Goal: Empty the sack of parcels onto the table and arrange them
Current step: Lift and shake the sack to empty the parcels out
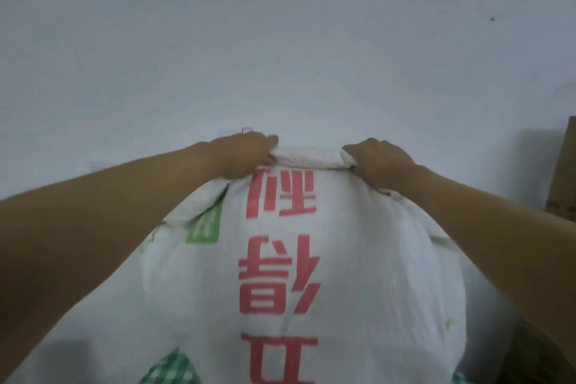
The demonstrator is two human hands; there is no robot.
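1. A bulging white woven plastic sack (343, 259), printed with large red characters and green checked patches, filled the near middle of the view and ran out of the bottom edge of the picture.
2. Two bare forearms reached over the sack from the near left and near right corners, converging toward its far end.
3. At that far end the sack's fabric was gathered into a rolled white edge stretched between the two hands.
4. The left hand (246, 154) gripped the left end of the rolled edge, its fingers curled round the bunched fabric.
5. The right hand (378, 162) gripped the right end of the same edge, its fingers curled under into the fabric.
6. Just beyond the left hand's knuckles a small pink and white object (247, 130) peeked out; what it was could not be told.
7. At the right edge, level with the hands, part of a brown cardboard box (564, 171) showed.
8. A pale grey-blue wall (280, 40) filled the far field behind everything, with one small dark speck high on the right.
9. No parcels showed, and the surface itself could not be made out.
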